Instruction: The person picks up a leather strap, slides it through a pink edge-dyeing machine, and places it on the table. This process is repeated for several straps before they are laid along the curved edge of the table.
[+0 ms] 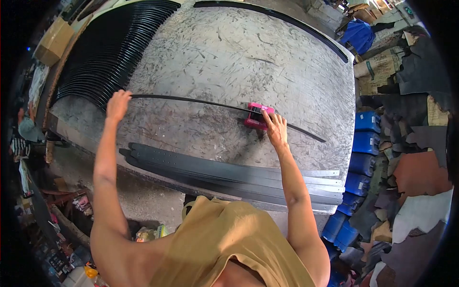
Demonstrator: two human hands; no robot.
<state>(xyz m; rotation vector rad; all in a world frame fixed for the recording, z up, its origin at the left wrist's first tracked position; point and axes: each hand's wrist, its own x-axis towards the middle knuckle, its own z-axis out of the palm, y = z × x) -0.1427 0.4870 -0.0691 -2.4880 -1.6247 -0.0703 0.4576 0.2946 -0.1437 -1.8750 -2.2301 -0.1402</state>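
A long thin black strip [191, 99] stretches across the middle of the worktable. Its left end is pinched in my left hand [118, 104], near the lower corner of the stacked black strips. The strip passes through a small pink device [256, 122] right of centre. My right hand [276, 128] rests at the right side of this device, fingers extended over the strip and the device's edge; the fingertips are apart. Beyond my right hand the strip's free end lies on the table.
Glossy black strips [119, 43] lie in rows at the upper left. Flat dark strips [210, 170] are piled along the near edge of the worktable [201, 57]. One curved black strip [287, 20] follows the far edge. Blue containers [366, 142] line the right side.
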